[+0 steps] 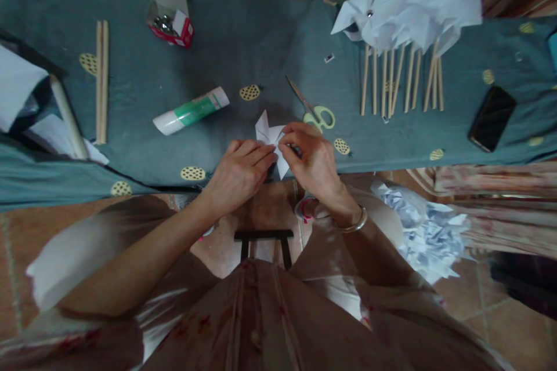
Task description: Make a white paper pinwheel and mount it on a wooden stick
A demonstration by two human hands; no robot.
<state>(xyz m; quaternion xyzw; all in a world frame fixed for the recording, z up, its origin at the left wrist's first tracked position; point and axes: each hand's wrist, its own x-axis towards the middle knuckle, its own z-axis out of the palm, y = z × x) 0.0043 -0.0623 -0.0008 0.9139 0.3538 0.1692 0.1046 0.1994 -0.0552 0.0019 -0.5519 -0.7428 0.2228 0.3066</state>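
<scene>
Between my two hands, at the near edge of the cloth, is a white paper pinwheel (263, 129) with pointed blades. My left hand (242, 173) has its fingers closed on the pinwheel's left side. My right hand (311, 157) pinches near its centre with thumb and forefinger; whether a pin is there is too small to tell. Scissors (321, 116) with light green handles lie just beyond my right hand. A glue stick or tube (191, 111), white with a green band, lies beyond my left hand.
Finished pinwheels (369, 11) on wooden sticks lie at the back right, with a phone (492, 118) nearer. An open red box (185, 33) holds small metal pieces. Wooden sticks (102, 82) and paper (17, 87) are at left. A pile of folded paper (429, 235) sits low right.
</scene>
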